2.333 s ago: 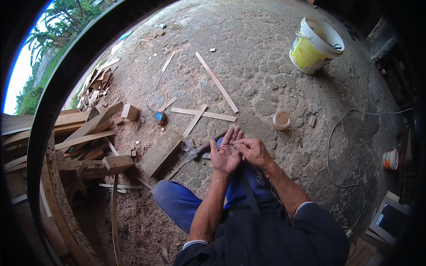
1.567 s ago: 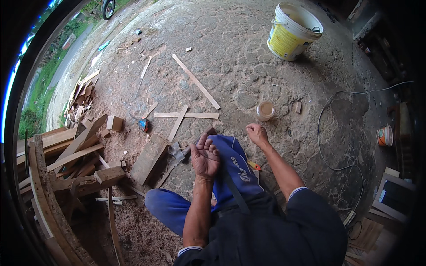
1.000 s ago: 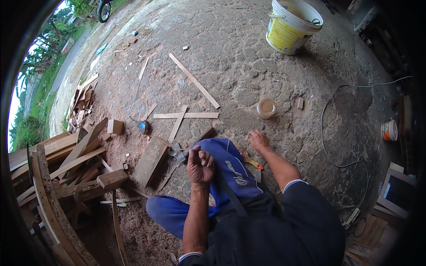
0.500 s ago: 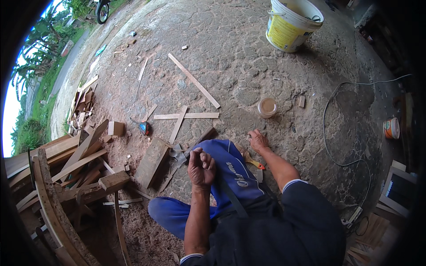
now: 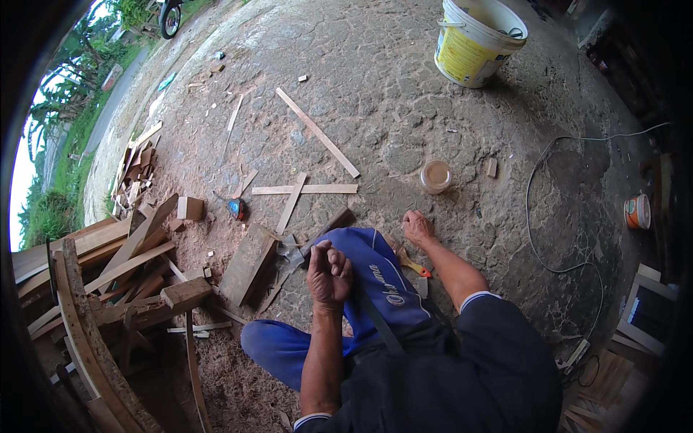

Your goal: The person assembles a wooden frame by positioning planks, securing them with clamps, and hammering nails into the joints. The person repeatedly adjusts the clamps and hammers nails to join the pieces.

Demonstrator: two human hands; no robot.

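L hand, open b4, now half-curled; R hand curled nr floor, can't tell contents.

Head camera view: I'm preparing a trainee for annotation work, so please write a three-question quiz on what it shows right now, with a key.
1. Fill the gap: On the ground ahead, the shorter wooden strip lies ____ the longer wooden strip.
2. True or false: The left hand has its fingers curled.
3. Which of these is nearest the right hand? A) blue tape measure B) round jar C) yellow-and-white bucket

Key:
1. across
2. True; whether anything is inside the curl cannot be seen.
3. B
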